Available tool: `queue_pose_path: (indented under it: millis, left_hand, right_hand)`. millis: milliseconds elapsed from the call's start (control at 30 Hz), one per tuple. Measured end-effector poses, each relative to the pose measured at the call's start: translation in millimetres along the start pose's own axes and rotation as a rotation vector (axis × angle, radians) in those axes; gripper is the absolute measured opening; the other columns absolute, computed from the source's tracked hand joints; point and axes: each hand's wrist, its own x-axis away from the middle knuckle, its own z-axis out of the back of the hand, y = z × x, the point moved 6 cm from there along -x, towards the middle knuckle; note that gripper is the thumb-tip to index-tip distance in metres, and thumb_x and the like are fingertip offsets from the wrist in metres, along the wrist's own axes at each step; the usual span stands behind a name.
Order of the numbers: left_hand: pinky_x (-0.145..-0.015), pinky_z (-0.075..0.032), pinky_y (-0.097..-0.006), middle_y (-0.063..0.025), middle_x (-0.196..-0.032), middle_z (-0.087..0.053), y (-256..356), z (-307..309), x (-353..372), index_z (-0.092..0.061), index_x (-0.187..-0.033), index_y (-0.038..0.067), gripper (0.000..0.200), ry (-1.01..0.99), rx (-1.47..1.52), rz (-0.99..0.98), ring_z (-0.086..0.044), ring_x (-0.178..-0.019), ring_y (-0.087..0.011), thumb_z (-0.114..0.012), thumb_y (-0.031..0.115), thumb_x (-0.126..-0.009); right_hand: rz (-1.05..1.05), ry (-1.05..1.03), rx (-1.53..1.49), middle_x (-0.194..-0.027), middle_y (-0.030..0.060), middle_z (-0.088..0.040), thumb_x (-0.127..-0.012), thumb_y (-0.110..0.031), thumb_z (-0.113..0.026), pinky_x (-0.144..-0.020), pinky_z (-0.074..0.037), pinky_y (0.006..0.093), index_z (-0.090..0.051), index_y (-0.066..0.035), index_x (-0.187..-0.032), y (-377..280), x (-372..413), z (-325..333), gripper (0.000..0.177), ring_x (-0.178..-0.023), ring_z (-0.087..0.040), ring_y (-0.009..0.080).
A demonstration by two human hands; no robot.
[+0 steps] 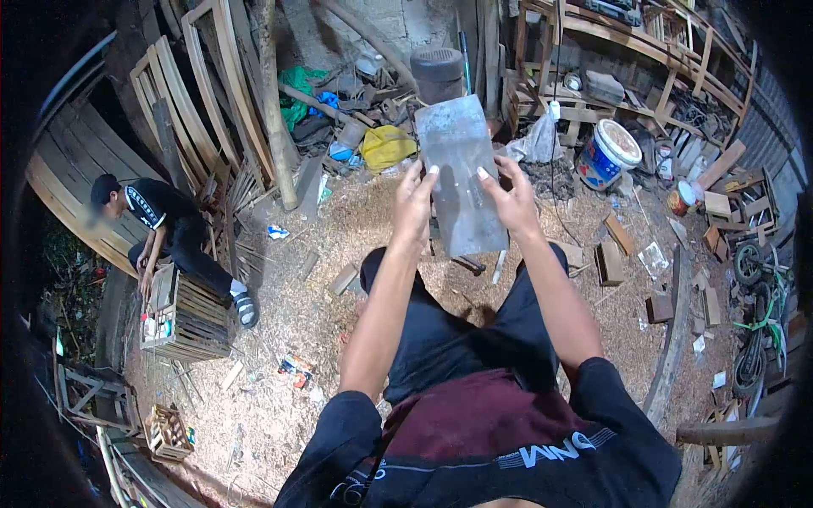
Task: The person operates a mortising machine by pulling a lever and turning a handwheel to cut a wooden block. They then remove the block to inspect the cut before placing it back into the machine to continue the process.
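A long grey rectangular slab (460, 182) with a smooth, slightly shiny, blotchy face is held up in front of me, its far end tilted a little to the left. My left hand (414, 200) grips its left edge, thumb lying on the near face. On the opposite edge my right hand (513, 196) is closed in the same way, thumb on the face and fingers along the side. The slab's underside and the fingertips behind it are hidden. Below it are my knees and the shaving-covered floor (339, 254).
At left a person (169, 216) sits with hands on a slatted wooden crate (190, 326). A white-and-blue bucket (608, 154), a yellow cloth (388, 149) and a dark cylinder (439, 74) stand or lie at the back. Wood blocks (608, 264) and a small bicycle (754, 317) are on the right.
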Motion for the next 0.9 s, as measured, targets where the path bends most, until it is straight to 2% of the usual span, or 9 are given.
queue_pose_path:
  millis: [133, 200, 233, 333, 433, 567, 667, 833, 900]
  left_hand:
    - [-0.092, -0.045, -0.0331, -0.0099, -0.118, -0.058, -41, 9, -35, -0.046, -0.130, 0.003, 0.051, 0.121, 0.120, 0.043, -0.057, -0.107, -0.0185, -0.058, 0.037, -0.095]
    - [-0.093, -0.045, -0.0344, -0.0104, -0.120, -0.056, -52, 11, -54, -0.044, -0.131, 0.004, 0.055, 0.184, 0.213, 0.091, -0.056, -0.108, -0.0197, -0.057, 0.043, -0.094]
    - [-0.095, -0.046, -0.0397, -0.0091, -0.121, -0.056, -54, 9, -70, -0.042, -0.135, 0.007, 0.066, 0.092, 0.138, 0.058, -0.057, -0.108, -0.0236, -0.039, 0.060, -0.095]
    - [-0.095, -0.045, -0.0415, -0.0097, -0.121, -0.055, -42, 3, -102, -0.039, -0.137, 0.010, 0.076, 0.218, 0.370, 0.116, -0.055, -0.111, -0.0244, -0.032, 0.070, -0.091]
    - [-0.102, -0.040, -0.0438, -0.0109, -0.135, -0.044, -27, 9, -148, -0.030, -0.145, 0.014, 0.090, 0.263, 0.431, 0.043, -0.046, -0.123, -0.0285, -0.023, 0.081, -0.084]
    - [-0.109, -0.033, -0.0440, -0.0122, -0.146, -0.035, 35, -4, -186, -0.024, -0.148, 0.014, 0.102, 0.333, 0.414, 0.000, -0.038, -0.132, -0.0310, -0.015, 0.088, -0.077]
    - [-0.110, -0.031, -0.0444, -0.0114, -0.148, -0.032, 108, -17, -202, -0.024, -0.148, 0.015, 0.102, 0.519, 0.321, -0.136, -0.035, -0.133, -0.0307, -0.016, 0.088, -0.077]
    - [-0.112, -0.026, -0.0445, -0.0054, -0.148, -0.031, 195, -12, -235, -0.025, -0.147, 0.017, 0.098, 0.327, 0.527, -0.323, -0.031, -0.136, -0.0278, -0.025, 0.086, -0.078]
    - [-0.112, -0.026, -0.0447, -0.0050, -0.147, -0.032, 238, -14, -237, -0.025, -0.147, 0.015, 0.099, 0.397, 0.463, -0.315, -0.030, -0.136, -0.0269, -0.027, 0.086, -0.078]
  right_hand:
    - [-0.071, -0.051, -0.038, -0.113, 0.0134, -0.060, -0.081, -0.017, -0.075, -0.087, -0.044, 0.0315, -0.057, 0.002, -0.104, -2, -12, -12, 0.035, -0.100, -0.055, 0.0163]
    - [-0.074, -0.127, 0.024, -0.109, 0.0155, -0.060, -0.079, -0.020, -0.076, -0.089, -0.045, 0.0344, -0.057, 0.000, -0.106, 0, -25, -22, 0.039, -0.103, -0.057, 0.0216]
    - [-0.072, -0.169, 0.052, -0.107, 0.0166, -0.061, -0.078, -0.021, -0.077, -0.091, -0.045, 0.0358, -0.057, -0.001, -0.107, 1, -38, -27, 0.041, -0.105, -0.058, 0.0242]
    - [0.237, -0.258, 0.227, -0.111, 0.0200, -0.058, -0.076, -0.021, -0.076, -0.095, -0.044, 0.0404, -0.058, -0.003, -0.110, -18, -90, -41, 0.043, -0.113, -0.056, 0.0326]
    - [0.290, -0.413, 0.320, -0.117, 0.0236, -0.055, -0.075, -0.025, -0.075, -0.099, -0.040, 0.0473, -0.051, -0.006, -0.125, -33, -141, -61, 0.059, -0.121, -0.047, 0.0407]
    - [0.398, -0.479, 0.515, -0.121, 0.0242, -0.052, -0.073, -0.031, -0.077, -0.098, -0.038, 0.0482, -0.038, -0.007, -0.136, -96, -199, -69, 0.078, -0.114, -0.050, 0.0406]
    - [0.257, -0.465, 0.582, -0.120, 0.0228, -0.052, -0.070, -0.035, -0.079, -0.096, -0.037, 0.0477, -0.033, -0.003, -0.139, -129, -230, -67, 0.088, -0.110, -0.052, 0.0400]
    - [0.318, -0.534, 0.663, -0.113, 0.0199, -0.054, -0.067, -0.037, -0.081, -0.092, -0.039, 0.0462, -0.045, 0.001, -0.127, -214, -293, -81, 0.080, -0.108, -0.053, 0.0349]
    - [0.352, -0.540, 0.636, -0.113, 0.0191, -0.054, -0.067, -0.038, -0.081, -0.093, -0.038, 0.0462, -0.046, 0.001, -0.126, -250, -320, -85, 0.079, -0.108, -0.053, 0.0349]
